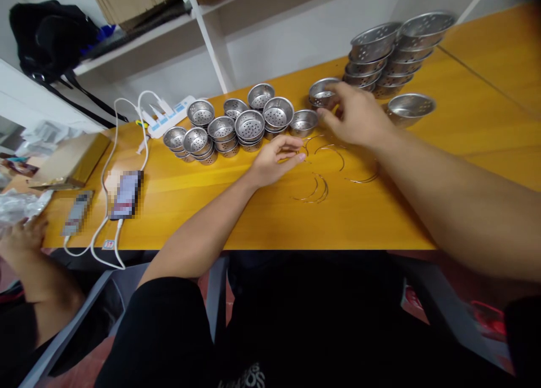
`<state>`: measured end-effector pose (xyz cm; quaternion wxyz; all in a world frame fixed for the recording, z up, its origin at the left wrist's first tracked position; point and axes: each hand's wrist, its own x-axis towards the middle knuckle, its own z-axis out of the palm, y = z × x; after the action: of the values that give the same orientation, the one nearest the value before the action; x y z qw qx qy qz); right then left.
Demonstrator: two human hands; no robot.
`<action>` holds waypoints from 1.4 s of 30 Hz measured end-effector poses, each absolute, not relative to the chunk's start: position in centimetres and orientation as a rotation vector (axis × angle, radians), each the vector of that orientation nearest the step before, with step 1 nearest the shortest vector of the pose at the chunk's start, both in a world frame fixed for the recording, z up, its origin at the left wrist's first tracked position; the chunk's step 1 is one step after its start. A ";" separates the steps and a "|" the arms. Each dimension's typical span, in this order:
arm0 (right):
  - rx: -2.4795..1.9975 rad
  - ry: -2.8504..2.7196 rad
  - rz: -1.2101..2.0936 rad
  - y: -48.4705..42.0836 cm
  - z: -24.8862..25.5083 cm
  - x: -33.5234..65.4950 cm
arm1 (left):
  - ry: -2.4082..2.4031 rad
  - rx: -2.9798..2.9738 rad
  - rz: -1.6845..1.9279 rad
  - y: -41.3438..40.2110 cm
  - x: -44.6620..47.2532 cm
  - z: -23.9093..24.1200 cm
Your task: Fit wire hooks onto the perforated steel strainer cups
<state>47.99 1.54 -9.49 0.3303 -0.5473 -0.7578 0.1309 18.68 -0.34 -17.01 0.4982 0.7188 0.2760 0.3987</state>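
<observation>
My right hand reaches across the yellow table and closes its fingers on a small perforated metal cup. Beside it stands another small cup. My left hand rests on the table with its fingers loosely curled and pinched at a thin wire ring. Several more thin wire rings lie loose on the table between my two hands. A cluster of small perforated cups stands just beyond my left hand.
Two stacks of larger perforated metal bowls stand at the back right, with a single bowl beside them. A white power strip, cables, a phone and a box lie left. Another person's hand shows at far left.
</observation>
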 end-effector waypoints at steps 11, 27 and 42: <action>-1.667 -1.962 0.245 3.1 -9.3 49.3 | 0.660 1.753 0.962 -0.6 18.5 -16.7; -1.680 -1.779 0.425 2.6 -8.1 48.5 | 0.685 1.722 0.959 -0.7 18.7 -16.4; -1.679 -1.699 0.400 3.9 -9.0 49.1 | 0.695 1.747 0.959 -0.8 18.7 -16.4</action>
<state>49.07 3.91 -8.98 0.3522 -0.6488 -0.6566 0.1547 18.69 -0.75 -16.38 0.4930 0.7202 0.2863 0.3954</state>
